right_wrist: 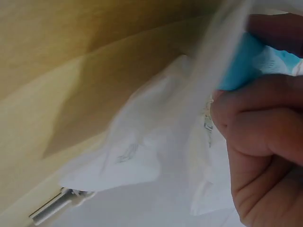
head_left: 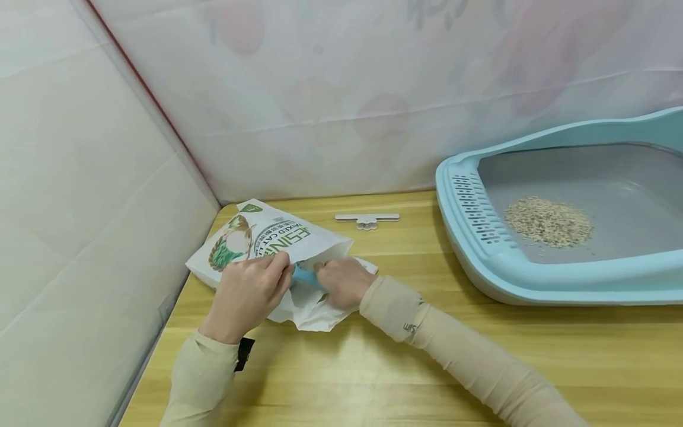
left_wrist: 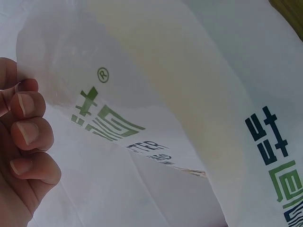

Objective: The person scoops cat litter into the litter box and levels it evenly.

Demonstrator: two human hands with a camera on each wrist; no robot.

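Cat litter bag lies on its side at the left of the wooden table, its open mouth towards the right. From my end, I see the left hand gripping the edge of that mouth with curled fingers. The right hand is at the opening, closed round a light-blue handle; I cannot tell what the handle's far end is like, because the bag's upper wall covers it. In the right wrist view, a blurred white fold of bag also crosses in front of it.

Behind the bag's mouth, near the back of the table, I have a pale sealing clip. Well apart to the right stands a light-blue litter box with a slotted side and grey floor, a heap of pale granules inside.

On the bag I read "MIXED CAT LI", cut off by a fold, and part of a green brand name, "ESIN"; the left wrist view gives me "TTER", an ® mark and green Chinese characters.
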